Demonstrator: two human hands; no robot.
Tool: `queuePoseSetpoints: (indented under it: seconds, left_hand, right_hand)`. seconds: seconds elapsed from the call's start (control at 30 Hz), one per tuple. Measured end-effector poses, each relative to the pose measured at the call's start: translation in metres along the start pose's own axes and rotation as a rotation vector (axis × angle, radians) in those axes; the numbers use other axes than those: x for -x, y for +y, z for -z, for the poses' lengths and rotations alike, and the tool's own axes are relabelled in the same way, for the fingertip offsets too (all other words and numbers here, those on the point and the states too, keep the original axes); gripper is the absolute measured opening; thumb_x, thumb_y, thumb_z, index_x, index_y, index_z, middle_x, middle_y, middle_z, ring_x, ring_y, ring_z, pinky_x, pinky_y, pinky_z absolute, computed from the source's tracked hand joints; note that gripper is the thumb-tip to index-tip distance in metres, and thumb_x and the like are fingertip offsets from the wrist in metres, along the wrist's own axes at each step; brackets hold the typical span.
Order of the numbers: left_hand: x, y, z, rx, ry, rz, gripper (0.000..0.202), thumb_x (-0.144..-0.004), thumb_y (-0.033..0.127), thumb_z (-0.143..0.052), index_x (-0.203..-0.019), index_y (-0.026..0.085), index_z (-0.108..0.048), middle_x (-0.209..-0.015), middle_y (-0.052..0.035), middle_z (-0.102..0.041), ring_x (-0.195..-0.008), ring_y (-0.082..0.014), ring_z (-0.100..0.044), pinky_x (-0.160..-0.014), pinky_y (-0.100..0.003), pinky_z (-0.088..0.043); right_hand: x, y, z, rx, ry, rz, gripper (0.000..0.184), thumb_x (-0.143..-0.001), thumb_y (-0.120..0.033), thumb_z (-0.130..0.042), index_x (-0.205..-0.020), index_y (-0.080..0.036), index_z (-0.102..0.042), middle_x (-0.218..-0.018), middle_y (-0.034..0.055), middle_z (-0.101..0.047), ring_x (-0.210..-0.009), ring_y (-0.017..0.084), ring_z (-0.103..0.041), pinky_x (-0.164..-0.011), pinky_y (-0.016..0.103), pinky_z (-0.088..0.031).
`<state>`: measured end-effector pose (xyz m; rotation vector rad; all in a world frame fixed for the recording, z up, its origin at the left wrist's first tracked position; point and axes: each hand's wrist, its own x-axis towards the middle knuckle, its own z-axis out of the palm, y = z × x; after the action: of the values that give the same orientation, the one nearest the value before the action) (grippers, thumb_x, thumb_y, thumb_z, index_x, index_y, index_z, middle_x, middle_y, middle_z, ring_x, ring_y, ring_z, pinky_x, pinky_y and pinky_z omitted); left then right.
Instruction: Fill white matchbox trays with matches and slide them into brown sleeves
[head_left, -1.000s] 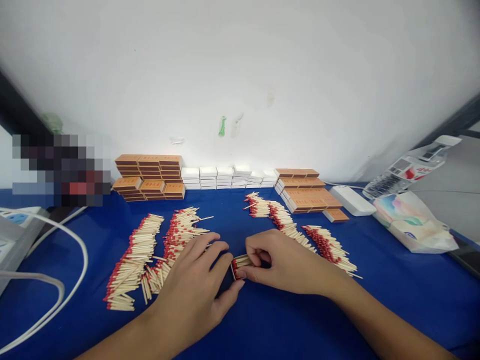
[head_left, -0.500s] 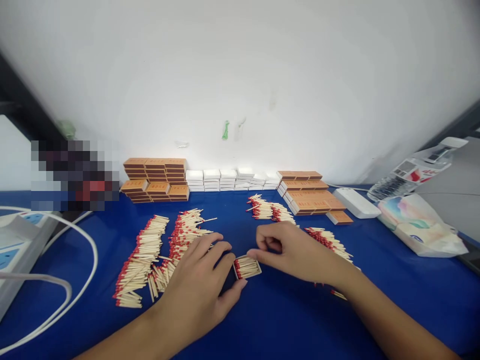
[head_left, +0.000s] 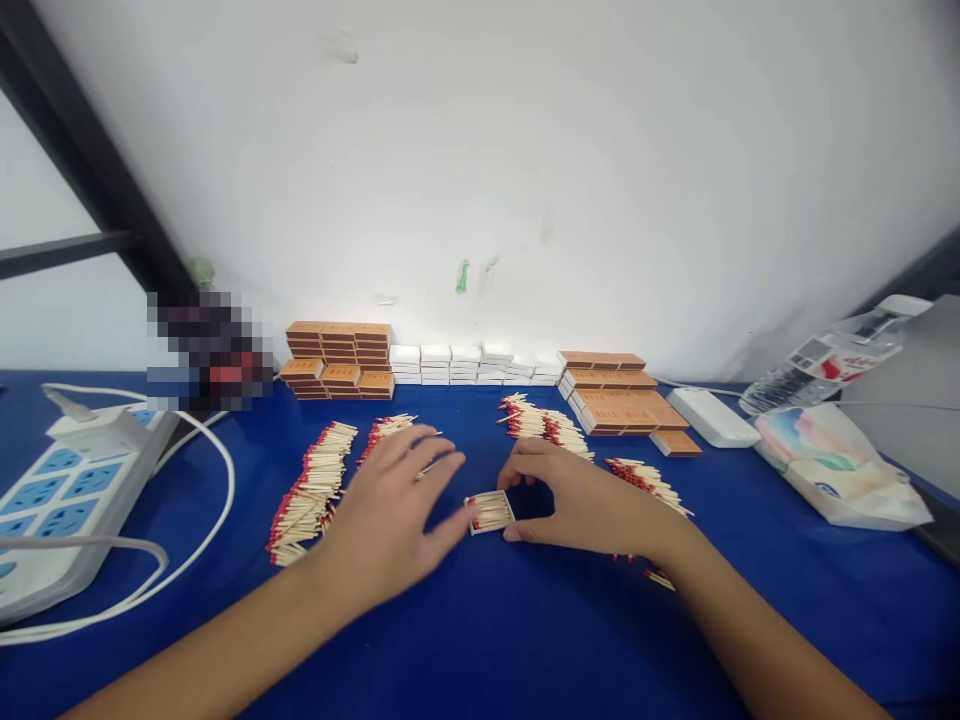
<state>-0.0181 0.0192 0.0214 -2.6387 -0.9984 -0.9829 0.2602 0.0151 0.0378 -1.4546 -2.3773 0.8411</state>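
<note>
Matchbox tray (head_left: pixel 495 513), white-rimmed and flat on the blue table (head_left: pixel 480 640), sits between the two hands near the middle of the scene, with a layer of matches (head_left: pixel 493 509) lying in it lengthwise, red heads at its left end. The right hand (head_left: pixel 576 495) spans the tray's right end, thumb by the near corner and bent forefinger by the far one; whether it grips or only steadies, I cannot tell. The left hand (head_left: pixel 397 505) is spread wide, its thumb tip at the tray's left end and its fingers reaching out beside the inner left heap (head_left: pixel 384 430) of loose matches. The step in hand looks like evening up a tray that has been loaded. The next move seems to call for a light hold on the side walls, keeping the tray level so that no stick rides over the rim, and for checking that every head points left. Further loose matches lie in an outer left heap (head_left: pixel 315 488) and in right-hand rows (head_left: pixel 547 425), while white boxes (head_left: pixel 465 365) line the far wall (head_left: pixel 615 200) between orange-topped left (head_left: pixel 339 350) and right stacks (head_left: pixel 619 400).
</note>
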Motion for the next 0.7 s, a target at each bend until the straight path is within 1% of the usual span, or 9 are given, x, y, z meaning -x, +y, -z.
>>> queuePoseSetpoints:
  seconds: [0.07,0.17,0.2,0.27,0.37,0.4,0.43,0.47,0.7]
  left_hand:
    - [-0.017,-0.023,0.025,-0.037,-0.049,0.073,0.032,-0.109,0.043,-0.062,-0.128,0.021,-0.077,-0.126,-0.0105,-0.082,-0.123,-0.031,-0.072,-0.109,-0.052,-0.06]
    - [-0.041,-0.067,0.065,-0.284,-0.137,0.401,0.039,-0.105,0.048,-0.063,-0.13,0.021,-0.077,-0.131,-0.0111,-0.08,-0.129,-0.0324,-0.068,-0.118,-0.051,-0.052]
    - [-0.047,-0.082,0.076,-0.339,-0.142,0.484,0.046,-0.106,0.049,-0.061,-0.136,0.017,-0.074,-0.133,-0.0155,-0.078,-0.131,-0.036,-0.066,-0.119,-0.055,-0.05]
    - [-0.053,-0.106,0.089,-0.406,-0.158,0.6,0.052,-0.105,0.048,-0.061,-0.133,0.006,-0.073,-0.126,-0.0251,-0.075,-0.126,-0.0423,-0.067,-0.113,-0.063,-0.051]
    - [-0.051,-0.128,0.089,-0.432,-0.261,0.699,0.055,-0.104,0.051,-0.067,-0.129,0.003,-0.071,-0.12,-0.0248,-0.075,-0.121,-0.0427,-0.068,-0.106,-0.064,-0.056]
    - [-0.049,-0.132,0.086,-0.431,-0.292,0.72,0.052,-0.105,0.05,-0.069,-0.129,0.004,-0.071,-0.123,-0.0231,-0.075,-0.12,-0.0401,-0.07,-0.104,-0.062,-0.059]
    - [-0.046,-0.135,0.082,-0.428,-0.318,0.732,0.047,-0.106,0.047,-0.07,-0.134,0.01,-0.069,-0.132,-0.0184,-0.073,-0.121,-0.0345,-0.071,-0.104,-0.057,-0.061]
    - [-0.043,-0.136,0.078,-0.429,-0.335,0.75,0.044,-0.106,0.045,-0.073,-0.141,0.018,-0.067,-0.142,-0.012,-0.069,-0.122,-0.028,-0.072,-0.103,-0.051,-0.064]
    - [-0.03,-0.134,0.065,-0.437,-0.338,0.796,0.044,-0.106,0.044,-0.073,-0.142,0.018,-0.066,-0.143,-0.012,-0.069,-0.122,-0.0282,-0.072,-0.103,-0.051,-0.065]
  right_hand:
    - [-0.001,-0.001,0.0,0.021,0.007,0.008,0.031,-0.088,-0.041,-0.087,-0.11,-0.024,-0.073,-0.12,0.007,-0.071,-0.105,0.026,-0.066,-0.088,0.04,-0.053]
    - [-0.001,-0.003,0.001,0.033,0.022,0.023,0.03,-0.089,-0.041,-0.085,-0.109,-0.023,-0.072,-0.113,0.0067,-0.072,-0.1,0.024,-0.065,-0.084,0.039,-0.051]
    - [-0.001,-0.003,0.002,0.036,0.036,0.025,0.029,-0.09,-0.041,-0.085,-0.108,-0.023,-0.072,-0.112,0.0067,-0.072,-0.098,0.024,-0.065,-0.083,0.038,-0.051]
    - [-0.002,-0.004,0.002,0.033,0.072,0.034,0.027,-0.091,-0.041,-0.084,-0.106,-0.022,-0.071,-0.108,0.0066,-0.072,-0.095,0.023,-0.065,-0.08,0.038,-0.05]
    - [-0.003,-0.002,0.002,0.01,0.137,0.057,0.024,-0.092,-0.04,-0.083,-0.102,-0.022,-0.071,-0.103,0.0061,-0.072,-0.091,0.022,-0.064,-0.076,0.036,-0.049]
    - [-0.003,-0.001,0.002,0.006,0.164,0.065,0.024,-0.092,-0.041,-0.083,-0.102,-0.022,-0.071,-0.103,0.006,-0.072,-0.091,0.022,-0.064,-0.076,0.035,-0.049]
    - [-0.004,0.001,0.001,0.006,0.191,0.074,0.025,-0.092,-0.041,-0.083,-0.102,-0.022,-0.07,-0.103,0.0058,-0.072,-0.091,0.022,-0.064,-0.077,0.035,-0.049]
    - [-0.005,0.002,0.001,0.012,0.218,0.083,0.026,-0.092,-0.042,-0.082,-0.103,-0.022,-0.069,-0.103,0.0058,-0.072,-0.092,0.022,-0.064,-0.077,0.035,-0.049]
    - [-0.008,0.007,-0.001,0.038,0.255,0.111,0.025,-0.093,-0.042,-0.082,-0.102,-0.023,-0.068,-0.102,0.0061,-0.072,-0.091,0.022,-0.064,-0.078,0.036,-0.05]
